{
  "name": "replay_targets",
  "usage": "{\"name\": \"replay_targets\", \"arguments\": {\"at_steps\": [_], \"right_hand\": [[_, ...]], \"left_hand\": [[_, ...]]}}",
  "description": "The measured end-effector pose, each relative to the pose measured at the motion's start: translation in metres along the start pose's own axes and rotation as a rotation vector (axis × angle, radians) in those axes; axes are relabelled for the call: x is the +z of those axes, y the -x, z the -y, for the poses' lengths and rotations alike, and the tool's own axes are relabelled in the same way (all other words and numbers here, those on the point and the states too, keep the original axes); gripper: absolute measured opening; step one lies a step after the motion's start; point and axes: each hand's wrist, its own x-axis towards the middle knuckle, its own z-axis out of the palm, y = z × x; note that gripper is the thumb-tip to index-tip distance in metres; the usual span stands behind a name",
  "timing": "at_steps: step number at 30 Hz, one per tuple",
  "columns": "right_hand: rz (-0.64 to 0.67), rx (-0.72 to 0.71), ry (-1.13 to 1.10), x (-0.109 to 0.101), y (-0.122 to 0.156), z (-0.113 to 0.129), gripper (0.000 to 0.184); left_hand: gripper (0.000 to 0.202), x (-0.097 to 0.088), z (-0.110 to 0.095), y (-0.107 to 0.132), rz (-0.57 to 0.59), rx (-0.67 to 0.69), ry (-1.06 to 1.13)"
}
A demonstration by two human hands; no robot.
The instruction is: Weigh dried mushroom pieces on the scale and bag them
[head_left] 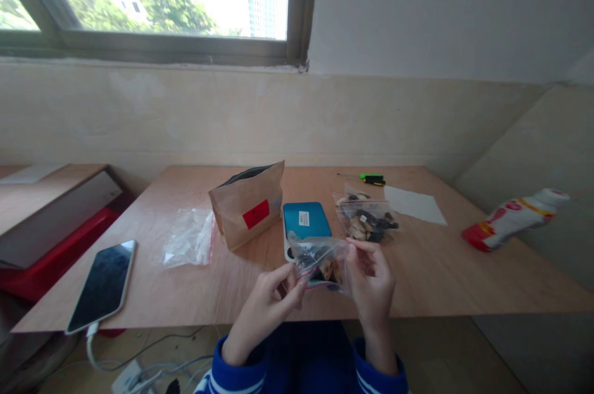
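Observation:
A clear zip bag with dark and tan dried pieces inside is held up over the table's front edge. My left hand pinches its left side near the red zip line. At its upper right corner, my right hand grips the plastic between thumb and fingers. Just behind the bag lies a blue-topped flat device with a white label, perhaps a small scale, partly covered by the bag. More filled zip bags lie overlapping to the right of it. A brown paper pouch with a red label stands open-topped on its left.
Flat empty-looking plastic bags lie left of the pouch. A phone on a cable sits at the front left edge. Screwdrivers, white paper and a red-and-white bottle are on the right side of the table.

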Motion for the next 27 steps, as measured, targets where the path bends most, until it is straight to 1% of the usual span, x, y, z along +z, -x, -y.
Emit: {"name": "replay_targets", "arguments": {"at_steps": [1,2,4,5,6,7,8,9,11,12,13,14,15,17,19,21,24,26,27], "right_hand": [[-0.015,0.059,-0.051,0.001,0.001,0.003,0.023],[-0.025,0.119,-0.102,0.002,0.001,0.006,0.026],[-0.042,0.235,-0.206,0.005,0.002,0.012,0.032],[-0.049,0.283,-0.254,0.005,0.001,0.014,0.034],[-0.047,0.323,-0.296,0.006,0.001,0.015,0.037],[-0.039,0.357,-0.332,0.006,0.000,0.017,0.039],[-0.023,0.386,-0.363,0.006,0.000,0.018,0.040],[0.000,0.410,-0.389,0.007,0.000,0.018,0.041],[0.054,0.452,-0.428,0.009,0.000,0.020,0.041],[0.077,0.468,-0.435,0.010,0.000,0.020,0.040],[0.097,0.480,-0.429,0.010,0.001,0.020,0.039],[0.117,0.485,-0.410,0.010,0.000,0.019,0.039],[0.135,0.482,-0.382,0.009,0.000,0.017,0.039],[0.177,0.443,-0.304,0.006,-0.002,0.013,0.037],[0.227,0.363,-0.202,0.003,-0.003,0.006,0.034],[0.260,0.259,-0.104,0.002,-0.004,0.000,0.030],[0.194,0.109,-0.048,0.005,-0.001,-0.002,0.027],[0.158,0.017,-0.033,0.010,0.002,0.001,0.025],[0.168,-0.030,-0.023,0.012,0.005,0.003,0.020]], "left_hand": [[0.026,0.001,0.000,-0.002,-0.004,0.014,0.061],[0.027,0.002,0.001,-0.005,-0.042,0.033,0.128],[0.029,0.004,0.008,-0.011,-0.203,0.066,0.277],[0.028,0.005,0.014,-0.014,-0.307,0.066,0.347],[0.026,0.006,0.020,-0.018,-0.388,0.051,0.407],[0.025,0.008,0.026,-0.020,-0.418,0.023,0.455],[0.029,0.010,0.032,-0.023,-0.399,-0.008,0.506],[0.036,0.013,0.038,-0.024,-0.341,-0.040,0.566],[0.048,0.020,0.044,-0.025,-0.182,-0.103,0.705],[0.053,0.023,0.045,-0.025,-0.120,-0.127,0.768],[0.055,0.027,0.045,-0.025,-0.086,-0.146,0.817],[0.056,0.030,0.044,-0.025,-0.087,-0.160,0.849],[0.056,0.032,0.042,-0.026,-0.118,-0.167,0.865],[0.055,0.033,0.038,-0.028,-0.233,-0.179,0.858],[0.053,0.030,0.036,-0.030,-0.355,-0.219,0.820],[0.051,0.026,0.037,-0.032,-0.430,-0.263,0.768],[0.049,0.021,0.040,-0.033,-0.518,-0.256,0.678],[0.049,0.021,0.039,-0.032,-0.549,-0.223,0.617],[0.051,0.021,0.038,-0.032,-0.552,-0.211,0.592]]}}
